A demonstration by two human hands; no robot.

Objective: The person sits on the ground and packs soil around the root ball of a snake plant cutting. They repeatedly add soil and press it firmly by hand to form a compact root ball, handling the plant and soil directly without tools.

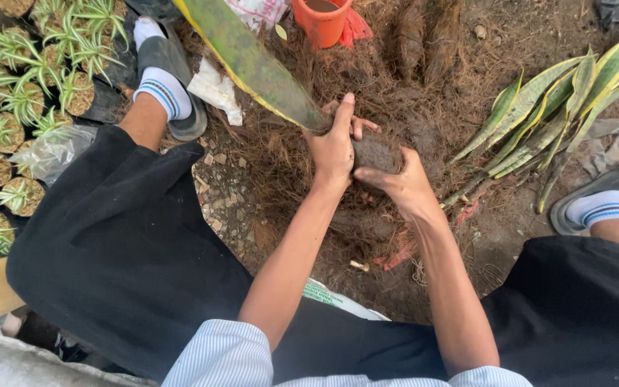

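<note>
My left hand (334, 143) grips the base of a long green leaf with yellow edges (252, 64), which slants up to the top left. Right beside it, my right hand (402, 183) presses against a dark, round ball of soil and fibre (375, 152) at the foot of that leaf. Both hands close around this root ball above a heap of brown coconut fibre (302, 165) on the ground between my knees.
Small spiky plants in fibre balls (23, 93) are lined up at the left. A bundle of cut yellow-edged leaves (546, 115) lies at the right. An orange pot (322, 21) stands at the top. My feet in socks and slippers (170, 79) flank the heap.
</note>
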